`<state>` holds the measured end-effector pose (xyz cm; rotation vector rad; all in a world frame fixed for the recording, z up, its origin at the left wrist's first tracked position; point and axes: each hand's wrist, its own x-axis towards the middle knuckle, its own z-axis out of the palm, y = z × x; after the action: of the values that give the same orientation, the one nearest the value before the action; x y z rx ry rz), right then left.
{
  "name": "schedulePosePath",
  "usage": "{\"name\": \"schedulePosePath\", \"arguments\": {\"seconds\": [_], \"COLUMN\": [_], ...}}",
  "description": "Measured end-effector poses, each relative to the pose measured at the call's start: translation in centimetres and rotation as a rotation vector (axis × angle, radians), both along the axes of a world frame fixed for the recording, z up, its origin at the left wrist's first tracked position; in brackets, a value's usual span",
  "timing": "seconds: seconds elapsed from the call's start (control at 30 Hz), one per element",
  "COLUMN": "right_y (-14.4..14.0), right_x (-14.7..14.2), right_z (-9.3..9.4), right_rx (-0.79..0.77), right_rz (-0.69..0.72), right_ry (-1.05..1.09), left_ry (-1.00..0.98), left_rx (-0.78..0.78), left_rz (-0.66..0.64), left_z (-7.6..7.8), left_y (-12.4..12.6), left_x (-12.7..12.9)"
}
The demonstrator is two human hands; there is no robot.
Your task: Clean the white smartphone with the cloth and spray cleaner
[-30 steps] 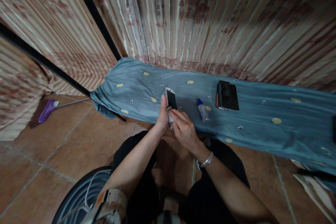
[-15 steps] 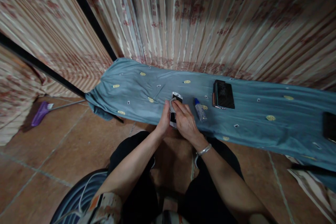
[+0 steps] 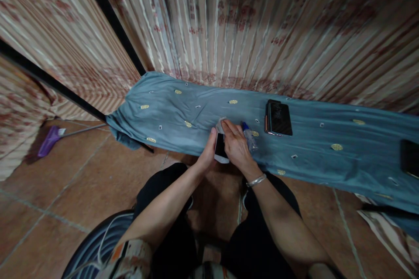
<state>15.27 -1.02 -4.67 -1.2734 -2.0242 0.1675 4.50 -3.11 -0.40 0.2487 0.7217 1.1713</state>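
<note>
White phone (image 3: 221,150) between hands: left (image 3: 208,153) grips, right (image 3: 236,148) atop.

Right hand (image 3: 236,148) with wipe – now further up phone (image 3: 221,150) – top covered

A long surface covered by a blue-grey patterned cloth (image 3: 170,113) runs left to right along the striped curtain. A small bottle with a blue cap (image 3: 249,136) lies near its centre. A stack of dark phones (image 3: 278,117) lies to its right. Another dark device (image 3: 409,157) rests at the far right.
</note>
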Motion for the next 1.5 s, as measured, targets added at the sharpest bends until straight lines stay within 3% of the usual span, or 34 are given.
{"name": "schedulePosePath", "arguments": {"seconds": [0.33,0.7,1.5], "right_y": [0.1,0.3,-3.3], "right_x": [0.4,0.8,-1.1], "right_z": [0.1,-0.8,-0.6], "right_rx": [0.015,0.04,0.074], "right_rz": [-0.074,-0.109,0.054], "right_ry": [-0.102,-0.114,-0.111], "left_ry": [0.042,0.002,0.075], "left_rx": [0.096,0.085,0.021], "left_rz": [-0.058,-0.056,0.006], "left_z": [0.6,1.1,1.8], "left_y": [-0.2,0.3,1.8], "left_x": [-0.3,-1.0,-3.1]}}
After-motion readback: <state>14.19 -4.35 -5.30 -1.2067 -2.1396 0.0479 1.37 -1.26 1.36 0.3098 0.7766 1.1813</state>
